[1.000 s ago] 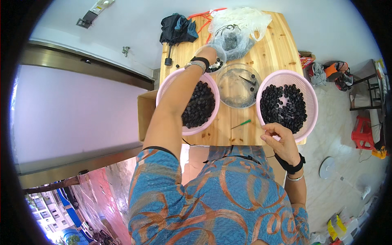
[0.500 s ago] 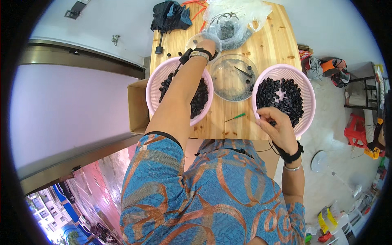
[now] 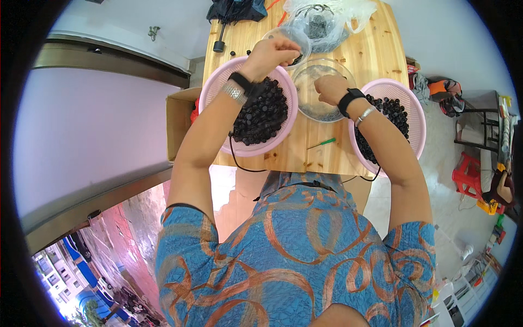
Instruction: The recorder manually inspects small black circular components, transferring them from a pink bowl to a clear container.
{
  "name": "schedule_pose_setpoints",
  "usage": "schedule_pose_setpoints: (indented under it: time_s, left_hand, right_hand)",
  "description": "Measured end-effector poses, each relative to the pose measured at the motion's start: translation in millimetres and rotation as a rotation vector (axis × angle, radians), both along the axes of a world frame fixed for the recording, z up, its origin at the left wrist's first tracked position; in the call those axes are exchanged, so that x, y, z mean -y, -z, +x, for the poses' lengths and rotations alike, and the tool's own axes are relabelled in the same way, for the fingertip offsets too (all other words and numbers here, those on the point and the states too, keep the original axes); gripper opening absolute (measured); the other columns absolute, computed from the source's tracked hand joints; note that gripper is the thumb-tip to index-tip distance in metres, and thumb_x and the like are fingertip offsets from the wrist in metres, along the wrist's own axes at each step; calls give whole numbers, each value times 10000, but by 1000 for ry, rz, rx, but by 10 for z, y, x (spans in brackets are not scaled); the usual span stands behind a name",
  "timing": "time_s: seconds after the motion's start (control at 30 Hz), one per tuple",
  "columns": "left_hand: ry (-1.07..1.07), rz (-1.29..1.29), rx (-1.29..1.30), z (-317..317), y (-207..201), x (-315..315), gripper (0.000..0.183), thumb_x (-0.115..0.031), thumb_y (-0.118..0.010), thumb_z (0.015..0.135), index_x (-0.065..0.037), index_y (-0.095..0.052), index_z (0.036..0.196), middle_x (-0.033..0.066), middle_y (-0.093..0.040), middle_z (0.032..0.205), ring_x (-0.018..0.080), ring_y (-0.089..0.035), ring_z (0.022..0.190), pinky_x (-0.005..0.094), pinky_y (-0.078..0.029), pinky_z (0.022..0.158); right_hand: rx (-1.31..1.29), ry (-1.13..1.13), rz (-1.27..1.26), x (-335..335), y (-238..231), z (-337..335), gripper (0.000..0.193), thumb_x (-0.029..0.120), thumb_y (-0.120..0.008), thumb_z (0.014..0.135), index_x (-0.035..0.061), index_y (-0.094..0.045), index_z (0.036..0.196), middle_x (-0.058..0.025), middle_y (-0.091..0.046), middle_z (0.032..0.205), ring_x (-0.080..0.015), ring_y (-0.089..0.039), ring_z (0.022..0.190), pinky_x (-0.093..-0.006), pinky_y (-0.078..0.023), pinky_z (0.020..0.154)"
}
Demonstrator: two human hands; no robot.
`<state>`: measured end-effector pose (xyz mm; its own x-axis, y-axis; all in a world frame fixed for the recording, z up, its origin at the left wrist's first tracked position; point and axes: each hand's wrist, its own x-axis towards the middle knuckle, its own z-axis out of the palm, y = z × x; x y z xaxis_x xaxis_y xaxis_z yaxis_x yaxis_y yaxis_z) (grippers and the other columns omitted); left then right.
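Observation:
My left hand is over the far rim of the left pink basket, its fingers pinched beside a small clear bowl. What sits in the pinch is too small to make out. That basket holds a heap of small black caps. My right hand is closed, fingers pointing down, over the round clear tray in the middle; its fingertips are mostly hidden. Fine dark bits lie in the tray. The right pink basket, with more black caps, is partly under my right forearm.
A green-handled pointed tool lies near the front edge of the wooden table. At the far side are a clear plastic bag and a folded dark umbrella. A cardboard box stands left of the table, a red stool to the right.
My left hand has drawn back from the small bowl toward the left basket. My right hand has moved from the right basket to the clear tray, now covering the thin black tool seen there.

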<state>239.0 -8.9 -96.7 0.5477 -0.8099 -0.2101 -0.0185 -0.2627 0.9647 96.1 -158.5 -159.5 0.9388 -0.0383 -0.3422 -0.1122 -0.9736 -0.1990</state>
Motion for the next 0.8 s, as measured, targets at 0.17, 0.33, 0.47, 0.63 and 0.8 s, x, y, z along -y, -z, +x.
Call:
schedule_pose_setpoints:
  time_s: [0.17,0.33,0.47,0.63,0.8]
  left_hand:
    - [-59,-69,-238,-450,-194,-690,250,-85,-586,827,16,-553,1053,40,-585,908,88,-556,761,202,-460,668]
    - [-332,-226,-547,-857,-36,-1102,154,-36,-571,843,-28,-574,996,57,-613,908,107,-589,771,206,-494,679]
    - [-438,-367,-643,-1087,-73,-1195,184,-15,-560,841,-4,-568,1024,97,-612,981,139,-603,837,242,-510,761]
    - [-469,-496,-734,-1207,-225,-1150,239,-5,-519,858,19,-539,1095,127,-584,1053,166,-589,937,246,-493,828]
    - [-386,-536,-725,-1248,-307,-1065,265,0,-491,869,37,-514,1131,150,-569,1091,184,-583,976,256,-490,858]
  right_hand:
    - [-171,-131,-48,-259,324,85,185,145,-659,663,50,-633,820,-168,-638,856,-311,-621,832,-393,-501,705]
    - [-103,-96,-8,-470,251,70,180,39,-564,710,13,-665,858,-214,-635,871,-330,-627,851,-386,-503,712]
    - [-60,59,40,-437,299,79,160,56,-558,704,11,-657,821,-201,-637,822,-343,-626,799,-400,-497,688]
    - [90,252,520,-186,220,-58,124,85,-615,702,-3,-636,786,-140,-624,675,-229,-625,624,-330,-481,567]
    - [4,698,1282,-95,-53,-304,182,118,-581,839,19,-605,990,-20,-622,847,-74,-594,702,-199,-478,600]
